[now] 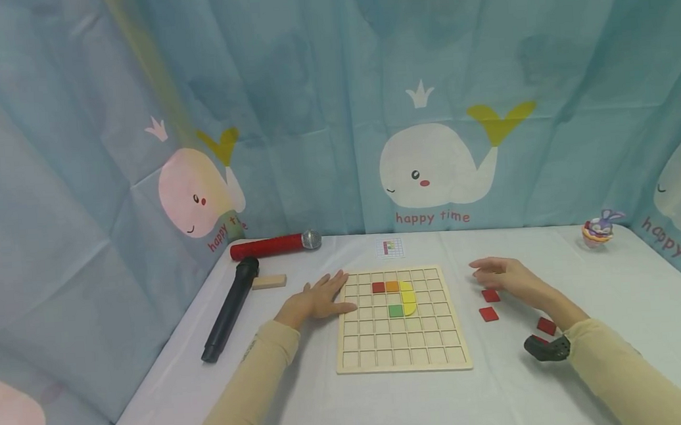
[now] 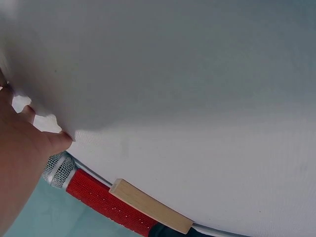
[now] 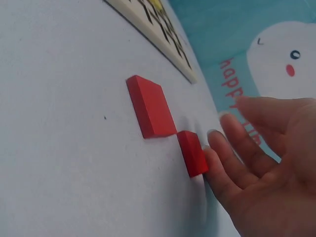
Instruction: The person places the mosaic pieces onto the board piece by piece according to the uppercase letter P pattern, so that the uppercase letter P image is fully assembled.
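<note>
Left hand (image 1: 317, 300) flat at the edge of the grid board (image 1: 404, 356), fingers straight and together, mostly cut off in the wrist view. Right hand (image 1: 508, 278) over a red tile (image 3: 192, 153), fingers loosely apart, one fingertip touching it; contact hidden from the head view. White table (image 1: 619, 298), whale-print curtain (image 1: 332, 94) behind.

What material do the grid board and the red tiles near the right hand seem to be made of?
Grid board: probably pale unpainted wood or plywood, matte, with cut square cells. Red tiles: flat squares with sharp edges and an even matte red coat, likely painted wood, though plastic is possible. The right hand touches one tile with its fingertips.
</note>
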`<state>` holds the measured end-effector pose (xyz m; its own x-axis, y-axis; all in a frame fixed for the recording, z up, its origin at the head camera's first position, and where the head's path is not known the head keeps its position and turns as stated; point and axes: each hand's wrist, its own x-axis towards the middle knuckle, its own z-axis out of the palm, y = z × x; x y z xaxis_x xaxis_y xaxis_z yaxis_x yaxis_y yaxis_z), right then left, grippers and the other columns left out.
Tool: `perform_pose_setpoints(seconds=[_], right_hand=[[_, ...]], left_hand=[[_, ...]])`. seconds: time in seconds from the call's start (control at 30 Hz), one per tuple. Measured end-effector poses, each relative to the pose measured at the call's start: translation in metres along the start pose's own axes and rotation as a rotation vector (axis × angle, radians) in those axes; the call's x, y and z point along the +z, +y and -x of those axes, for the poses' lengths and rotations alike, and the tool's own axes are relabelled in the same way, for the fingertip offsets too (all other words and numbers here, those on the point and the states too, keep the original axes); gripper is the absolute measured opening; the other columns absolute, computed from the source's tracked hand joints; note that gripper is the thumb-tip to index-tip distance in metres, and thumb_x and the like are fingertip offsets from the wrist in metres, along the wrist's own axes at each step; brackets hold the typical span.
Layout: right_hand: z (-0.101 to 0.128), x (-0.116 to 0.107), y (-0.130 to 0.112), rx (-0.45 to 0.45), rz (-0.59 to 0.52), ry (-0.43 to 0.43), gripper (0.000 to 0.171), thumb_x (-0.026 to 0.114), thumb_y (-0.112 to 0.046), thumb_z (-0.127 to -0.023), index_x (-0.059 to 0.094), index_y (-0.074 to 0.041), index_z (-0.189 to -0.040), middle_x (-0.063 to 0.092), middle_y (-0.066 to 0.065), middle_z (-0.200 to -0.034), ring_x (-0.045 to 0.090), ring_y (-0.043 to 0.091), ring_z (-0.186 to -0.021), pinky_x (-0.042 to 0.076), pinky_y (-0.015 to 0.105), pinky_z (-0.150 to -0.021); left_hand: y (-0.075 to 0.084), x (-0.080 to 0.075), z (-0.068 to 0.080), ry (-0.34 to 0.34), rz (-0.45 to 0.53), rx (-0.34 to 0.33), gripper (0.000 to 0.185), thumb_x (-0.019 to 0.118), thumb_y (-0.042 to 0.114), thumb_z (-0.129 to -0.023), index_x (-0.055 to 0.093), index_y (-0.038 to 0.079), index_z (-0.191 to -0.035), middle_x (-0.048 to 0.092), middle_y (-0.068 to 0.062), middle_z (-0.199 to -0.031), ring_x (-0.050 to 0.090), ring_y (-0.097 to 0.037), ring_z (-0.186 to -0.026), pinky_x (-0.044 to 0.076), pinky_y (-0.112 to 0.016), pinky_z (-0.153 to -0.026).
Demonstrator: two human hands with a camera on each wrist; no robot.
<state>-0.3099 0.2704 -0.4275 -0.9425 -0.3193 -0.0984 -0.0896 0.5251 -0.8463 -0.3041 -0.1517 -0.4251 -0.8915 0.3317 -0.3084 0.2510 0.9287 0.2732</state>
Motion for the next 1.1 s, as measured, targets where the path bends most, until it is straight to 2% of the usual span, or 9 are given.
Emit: perform_pose_setpoints(seconds=[0.2, 0.53, 0.87, 1.1], right_hand=[[0.004, -0.006, 0.001, -0.047, 0.052, -0.061, 0.049, 0.065, -0.014, -0.09, 0.051, -0.003, -0.135, 0.06, 0.016, -0.122, 0.053, 0.033, -0.115, 0.037, 0.057, -0.098], [0.008, -0.013, 0.001, -0.123, 0.122, -0.174, 0.051, 0.065, 0.001, -0.083, 0.052, 0.0, -0.133, 0.058, 0.018, -0.123, 0.053, 0.034, -0.114, 0.046, 0.04, -0.089], [0.011, -0.014, 0.005, -0.178, 0.239, -0.153, 0.048, 0.072, 0.0, -0.08, 0.057, 0.0, -0.126, 0.061, 0.016, -0.117, 0.057, 0.035, -0.109, 0.047, 0.048, -0.091], [0.012, -0.015, 0.004, -0.213, 0.282, -0.144, 0.047, 0.071, 0.001, -0.08, 0.058, 0.0, -0.125, 0.062, 0.011, -0.111, 0.057, 0.03, -0.102, 0.049, 0.034, -0.085]], left_hand=[[0.0, 0.0, 0.0, -0.001, 0.005, -0.002, 0.088, 0.049, 0.065, -0.087, 0.015, 0.02, -0.155, 0.011, 0.001, -0.159, 0.007, -0.024, -0.144, 0.009, -0.058, -0.11], [0.0, 0.0, 0.0, 0.002, 0.005, 0.002, 0.088, 0.049, 0.065, -0.088, 0.015, 0.019, -0.155, 0.011, 0.0, -0.159, 0.007, -0.025, -0.144, 0.009, -0.058, -0.11], [-0.001, 0.001, 0.0, 0.003, 0.013, 0.008, 0.088, 0.05, 0.065, -0.088, 0.015, 0.019, -0.155, 0.01, 0.0, -0.159, 0.007, -0.025, -0.144, 0.008, -0.058, -0.11], [0.0, -0.001, 0.002, 0.007, 0.02, 0.01, 0.087, 0.05, 0.064, -0.088, 0.015, 0.019, -0.155, 0.011, 0.0, -0.159, 0.007, -0.025, -0.144, 0.008, -0.058, -0.11]])
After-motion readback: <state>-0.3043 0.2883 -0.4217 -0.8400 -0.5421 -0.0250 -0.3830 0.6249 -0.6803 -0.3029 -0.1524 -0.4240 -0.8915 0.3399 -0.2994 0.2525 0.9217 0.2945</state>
